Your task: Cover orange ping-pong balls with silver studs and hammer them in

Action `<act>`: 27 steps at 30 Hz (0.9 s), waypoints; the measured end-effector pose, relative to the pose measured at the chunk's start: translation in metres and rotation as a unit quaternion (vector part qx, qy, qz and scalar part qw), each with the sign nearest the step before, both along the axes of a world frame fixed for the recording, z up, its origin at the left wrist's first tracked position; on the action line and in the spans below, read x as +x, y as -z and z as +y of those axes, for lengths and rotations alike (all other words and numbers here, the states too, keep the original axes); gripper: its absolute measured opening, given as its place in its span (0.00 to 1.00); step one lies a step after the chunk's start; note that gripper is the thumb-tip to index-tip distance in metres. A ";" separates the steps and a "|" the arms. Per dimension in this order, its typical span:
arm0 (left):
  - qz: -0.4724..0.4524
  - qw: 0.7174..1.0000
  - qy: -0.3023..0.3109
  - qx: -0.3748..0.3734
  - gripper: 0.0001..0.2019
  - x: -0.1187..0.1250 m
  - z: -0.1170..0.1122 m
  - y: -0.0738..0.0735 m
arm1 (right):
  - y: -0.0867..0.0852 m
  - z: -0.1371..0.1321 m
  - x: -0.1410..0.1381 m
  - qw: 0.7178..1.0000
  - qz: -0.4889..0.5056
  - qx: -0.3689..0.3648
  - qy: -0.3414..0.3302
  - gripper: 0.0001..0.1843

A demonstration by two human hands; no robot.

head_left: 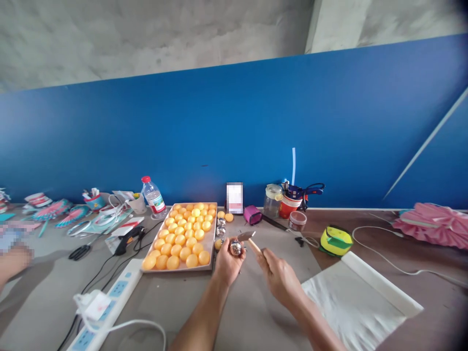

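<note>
My left hand (pixel 229 261) is closed round a shiny silver ball (pixel 236 247), cupped near the middle of the table. In my right hand (pixel 280 275) is the wooden handle of a small hammer (pixel 256 246). Its metal head is just above and beside the silver ball; I cannot tell whether the two touch. Beyond my left hand, more silver balls (pixel 221 226) stand in a short row with a few loose orange balls (pixel 228 217). To the left lies a shallow tray (pixel 214 239) holding several orange balls (pixel 180 239).
A power strip (pixel 117 291) with cables lies front left, near a glue gun (pixel 127 239) and a bottle (pixel 153 197). A jar (pixel 272 201), red cup (pixel 290 206) and yellow tape measure-like pouch (pixel 335 240) stand right. White sheet (pixel 351 302) lies front right. Another person's hand (pixel 16 263) is far left.
</note>
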State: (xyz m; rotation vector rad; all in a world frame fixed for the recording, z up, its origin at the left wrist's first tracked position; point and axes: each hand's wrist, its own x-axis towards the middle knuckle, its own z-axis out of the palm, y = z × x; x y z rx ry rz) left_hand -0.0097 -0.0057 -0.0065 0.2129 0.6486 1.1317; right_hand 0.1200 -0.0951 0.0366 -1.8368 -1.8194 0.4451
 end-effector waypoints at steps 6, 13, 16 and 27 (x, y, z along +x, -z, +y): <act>-0.004 1.000 -0.017 0.002 0.06 -0.001 0.003 0.004 | 0.002 0.002 -0.004 0.998 -0.037 -0.044 -0.021 0.13; -0.016 1.000 0.017 -0.003 0.05 -0.001 0.002 0.001 | 0.003 0.002 -0.006 0.999 -0.025 -0.023 -0.006 0.15; -0.021 1.000 0.002 -0.004 0.06 -0.001 0.001 -0.001 | 0.003 0.002 -0.008 0.999 -0.030 -0.037 -0.025 0.14; -0.025 1.000 -0.008 -0.011 0.03 -0.001 -0.001 -0.005 | 0.003 0.006 0.004 0.998 0.018 -0.068 0.001 0.14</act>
